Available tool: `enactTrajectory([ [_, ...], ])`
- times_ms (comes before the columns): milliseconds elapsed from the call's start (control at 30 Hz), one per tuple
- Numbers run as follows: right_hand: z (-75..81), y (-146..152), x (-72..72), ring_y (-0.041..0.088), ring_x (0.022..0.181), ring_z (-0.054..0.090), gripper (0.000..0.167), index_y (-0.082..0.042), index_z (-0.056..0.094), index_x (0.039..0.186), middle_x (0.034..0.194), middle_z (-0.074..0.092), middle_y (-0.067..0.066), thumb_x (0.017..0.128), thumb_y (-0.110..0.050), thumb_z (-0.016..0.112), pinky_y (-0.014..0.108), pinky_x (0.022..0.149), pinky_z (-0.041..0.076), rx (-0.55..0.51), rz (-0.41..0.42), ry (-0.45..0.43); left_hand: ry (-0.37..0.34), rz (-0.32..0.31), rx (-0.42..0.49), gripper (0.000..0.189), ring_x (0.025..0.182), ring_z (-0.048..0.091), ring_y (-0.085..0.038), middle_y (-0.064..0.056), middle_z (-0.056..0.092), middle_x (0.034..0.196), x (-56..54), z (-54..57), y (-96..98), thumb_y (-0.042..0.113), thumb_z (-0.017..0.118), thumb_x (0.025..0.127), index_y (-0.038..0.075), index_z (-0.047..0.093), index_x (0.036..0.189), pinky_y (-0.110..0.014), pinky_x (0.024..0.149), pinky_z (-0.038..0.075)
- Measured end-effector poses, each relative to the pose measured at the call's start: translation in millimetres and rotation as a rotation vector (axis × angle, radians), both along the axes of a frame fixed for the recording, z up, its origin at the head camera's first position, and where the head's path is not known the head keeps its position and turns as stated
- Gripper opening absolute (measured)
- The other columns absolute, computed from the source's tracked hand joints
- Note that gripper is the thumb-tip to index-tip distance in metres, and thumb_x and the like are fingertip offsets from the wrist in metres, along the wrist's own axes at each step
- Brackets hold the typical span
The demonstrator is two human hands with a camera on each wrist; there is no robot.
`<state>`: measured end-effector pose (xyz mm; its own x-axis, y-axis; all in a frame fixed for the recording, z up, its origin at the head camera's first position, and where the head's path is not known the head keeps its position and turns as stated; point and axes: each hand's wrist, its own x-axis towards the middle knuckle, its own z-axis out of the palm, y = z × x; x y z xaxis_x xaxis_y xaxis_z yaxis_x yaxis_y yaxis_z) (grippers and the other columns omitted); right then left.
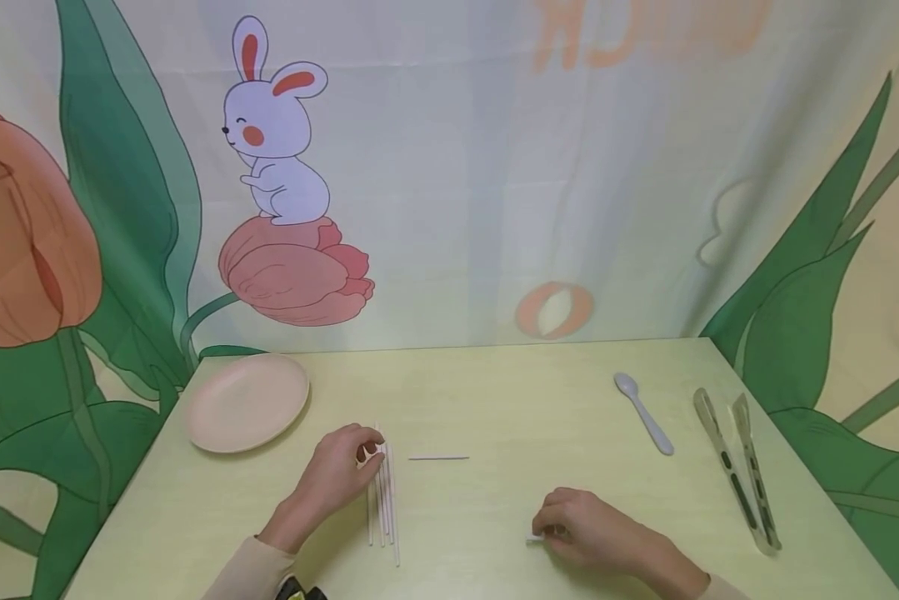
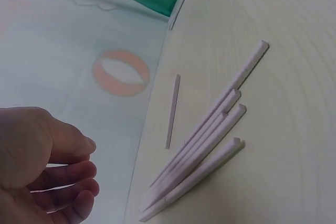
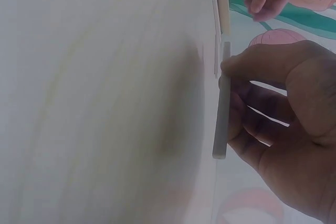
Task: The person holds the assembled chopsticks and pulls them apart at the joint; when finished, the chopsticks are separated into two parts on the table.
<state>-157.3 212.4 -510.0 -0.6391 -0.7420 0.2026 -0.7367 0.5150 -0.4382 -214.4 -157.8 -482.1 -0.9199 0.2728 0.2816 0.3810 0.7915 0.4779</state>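
Observation:
My left hand [image 1: 337,468] hovers over the upper end of a loose bundle of thin pale sticks [image 1: 392,508]. In the left wrist view its fingers are loosely bent with nothing between them, apart from the bundled sticks [image 2: 197,156]. One separate stick [image 1: 438,457] lies crosswise to the right of the bundle. Farther right, my right hand [image 1: 587,529] pinches a pale stick [image 3: 222,119] between thumb and fingers, just above the table. Only a short end of that stick shows in the head view; the right wrist view shows more of it.
A pale pink round plate [image 1: 248,408] sits at the table's back left. On the right lie a light spoon [image 1: 647,417] and, beyond it near the right edge, metal tongs [image 1: 726,462] with spread arms. A printed curtain [image 1: 449,208] hangs behind the table.

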Motion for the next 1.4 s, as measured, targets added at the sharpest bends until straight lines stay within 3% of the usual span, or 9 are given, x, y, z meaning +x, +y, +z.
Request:
enactTrajectory([
  [567,0.1,0,1.5,-0.003,0.077,0.053,0.015,-0.014,0.074,0.092,0.085,0.063,-0.012,0.083,-0.002,0.070,0.013,0.067,0.048,-0.004,-0.010,-0.016,-0.128,0.129,0.012,0.017,0.068,0.060,-0.007,-0.002,0.066,0.081,25.1,-16.9,-15.5,0.006,0.075,0.079,0.004,0.071,0.095,-0.023,0.061,0.049],
  [1100,-1.2,2,0.2,-0.004,0.076,0.053,0.015,-0.014,0.075,0.091,0.084,0.064,-0.012,0.083,-0.003,0.070,0.012,0.066,0.048,0.009,-0.003,-0.016,-0.205,0.192,0.041,0.021,0.066,0.059,-0.009,0.000,0.066,0.076,30.7,-27.8,-8.4,0.006,0.075,0.077,-0.001,0.070,0.097,-0.022,0.056,0.048],
  [1400,-0.7,2,0.1,-0.004,0.075,0.053,0.013,-0.012,0.075,0.090,0.083,0.063,-0.011,0.083,-0.003,0.071,0.011,0.066,0.047,0.005,0.008,-0.003,-0.226,0.184,0.054,0.023,0.063,0.053,-0.007,0.003,0.063,0.073,34.5,-33.6,-4.2,0.006,0.076,0.077,-0.001,0.070,0.098,-0.021,0.056,0.043],
])
